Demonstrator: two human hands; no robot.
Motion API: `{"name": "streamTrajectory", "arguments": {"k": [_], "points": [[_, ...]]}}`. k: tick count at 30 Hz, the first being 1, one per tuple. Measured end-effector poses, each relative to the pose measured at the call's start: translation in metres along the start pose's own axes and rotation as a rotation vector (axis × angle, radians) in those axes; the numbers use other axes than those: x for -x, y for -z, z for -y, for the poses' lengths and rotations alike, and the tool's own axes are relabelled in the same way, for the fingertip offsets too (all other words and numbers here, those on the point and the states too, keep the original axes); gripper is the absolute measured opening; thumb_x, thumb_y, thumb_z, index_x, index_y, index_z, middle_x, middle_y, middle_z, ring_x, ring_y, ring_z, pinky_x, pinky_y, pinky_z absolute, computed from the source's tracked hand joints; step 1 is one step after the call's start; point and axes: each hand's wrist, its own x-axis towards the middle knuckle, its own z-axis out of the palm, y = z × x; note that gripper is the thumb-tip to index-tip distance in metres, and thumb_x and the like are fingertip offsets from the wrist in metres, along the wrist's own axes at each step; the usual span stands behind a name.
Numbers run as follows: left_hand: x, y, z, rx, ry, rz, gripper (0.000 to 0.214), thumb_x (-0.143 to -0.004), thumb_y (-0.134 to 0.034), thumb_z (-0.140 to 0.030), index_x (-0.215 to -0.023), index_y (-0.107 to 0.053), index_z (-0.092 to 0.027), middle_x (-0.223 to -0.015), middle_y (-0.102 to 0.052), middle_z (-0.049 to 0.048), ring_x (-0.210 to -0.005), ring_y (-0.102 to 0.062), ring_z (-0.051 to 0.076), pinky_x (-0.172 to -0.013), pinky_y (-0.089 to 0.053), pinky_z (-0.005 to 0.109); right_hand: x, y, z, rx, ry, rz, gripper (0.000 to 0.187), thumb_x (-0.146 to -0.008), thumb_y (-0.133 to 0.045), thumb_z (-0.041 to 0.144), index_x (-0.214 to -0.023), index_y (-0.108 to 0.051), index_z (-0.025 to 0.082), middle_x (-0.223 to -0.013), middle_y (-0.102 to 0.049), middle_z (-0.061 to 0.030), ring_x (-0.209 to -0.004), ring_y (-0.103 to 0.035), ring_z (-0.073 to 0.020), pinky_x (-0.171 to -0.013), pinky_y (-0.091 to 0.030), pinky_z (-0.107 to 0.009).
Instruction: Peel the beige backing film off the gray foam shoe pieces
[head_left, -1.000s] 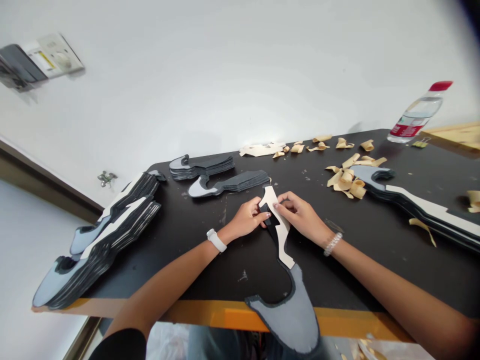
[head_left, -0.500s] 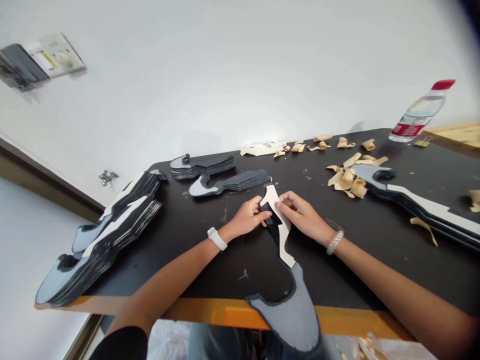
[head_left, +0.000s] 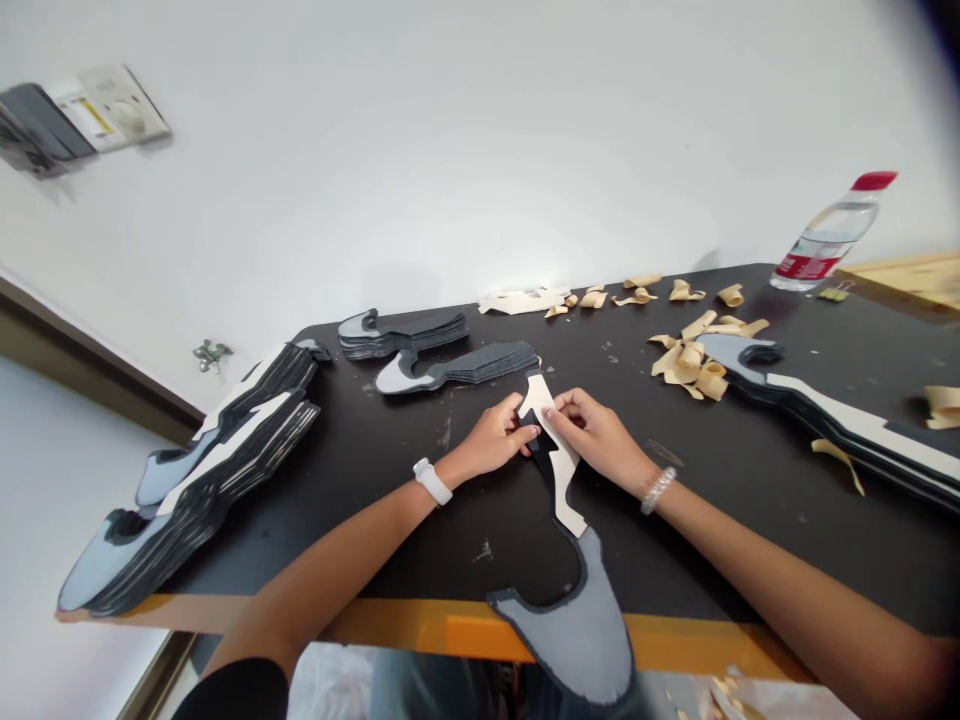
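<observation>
A flat shoe upper (head_left: 574,630) lies at the middle of the table's front, its rounded grey part overhanging the edge toward me. Along its narrow dark section runs a white backing strip (head_left: 564,485), with a black flap visible to its left. My left hand (head_left: 489,440), wearing a white wristband, grips the far end from the left, thumb over the black material. From the right, my right hand (head_left: 604,435) pinches the white strip between thumb and curled fingers. The fingertips under the piece are hidden.
Stacked shoe uppers (head_left: 187,500) stand at the left, with more piles (head_left: 457,365) behind my hands. Another stack (head_left: 840,410) lies right, beside curled paper peelings (head_left: 686,365). At the back are white cut pieces (head_left: 525,300), a water bottle (head_left: 825,240) and a binder clip (head_left: 836,291).
The view has shifted slightly. My right thumb has slid a little to the left on the white strip; my left hand keeps its grip at the same place.
</observation>
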Motion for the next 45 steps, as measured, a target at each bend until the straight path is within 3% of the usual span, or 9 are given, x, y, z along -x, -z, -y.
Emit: {"name": "streamTrajectory", "arguments": {"k": [34,40,45], "points": [[-0.002,0.001,0.008,-0.027,-0.019,0.033,0.021,-0.079,-0.057,-0.028,-0.083,-0.039,-0.017,-0.071,-0.051,-0.0021,-0.058,-0.058,0.011,-0.053,-0.048,0.023,0.001,0.002,0.002,-0.004,-0.051,-0.009,0.028,-0.081,-0.051,0.047,-0.081,-0.050,0.019,-0.067,-0.059,-0.0002,-0.060,-0.051,-0.0136,-0.057,-0.038,-0.025],[-0.001,0.000,0.002,0.074,-0.025,0.030,0.024,-0.076,-0.060,-0.031,-0.087,-0.045,-0.016,-0.076,-0.052,-0.0001,-0.065,-0.055,0.011,-0.057,-0.051,0.025,0.001,0.003,0.002,-0.025,-0.098,-0.016,0.030,-0.078,-0.054,0.049,-0.080,-0.052,0.019,-0.065,-0.060,-0.0004,-0.057,-0.050,-0.0128,-0.054,-0.037,-0.024],[0.003,0.000,-0.007,0.109,-0.005,0.044,0.019,-0.073,-0.059,-0.026,-0.079,-0.043,-0.017,-0.072,-0.049,-0.0022,-0.066,-0.053,0.011,-0.057,-0.049,0.024,0.001,0.003,0.002,-0.045,-0.115,-0.005,0.032,-0.078,-0.055,0.050,-0.078,-0.052,0.019,-0.055,-0.055,0.0030,-0.047,-0.043,-0.0100,-0.047,-0.032,-0.022]]}}
